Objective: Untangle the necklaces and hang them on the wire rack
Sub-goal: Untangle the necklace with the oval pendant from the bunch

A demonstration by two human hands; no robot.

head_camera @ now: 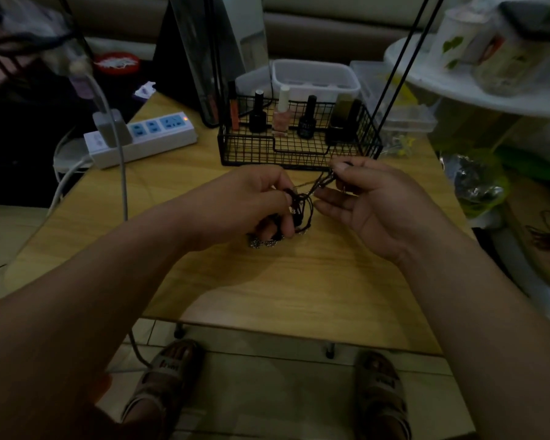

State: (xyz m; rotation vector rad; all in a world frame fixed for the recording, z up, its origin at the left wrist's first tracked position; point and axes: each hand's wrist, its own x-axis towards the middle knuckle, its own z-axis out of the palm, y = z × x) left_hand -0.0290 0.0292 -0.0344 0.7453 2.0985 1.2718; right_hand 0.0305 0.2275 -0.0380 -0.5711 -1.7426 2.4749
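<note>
Dim, blurred view, tangled necklaces (302, 201) partly hidden by fingers, left hand (251, 208) gripping the bundle, right hand (372, 201) pinching cords, above wooden surface (267, 281).

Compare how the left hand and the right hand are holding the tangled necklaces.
The left hand curls its fingers round the bunched necklaces; the right hand pinches a few strands between thumb and forefinger. The right hand's other fingers reach out loosely; the left hand's are all curled. The right hand's pinch is nearer the wire rack than the left hand's grip. Both hold one tangle above the table.
</note>
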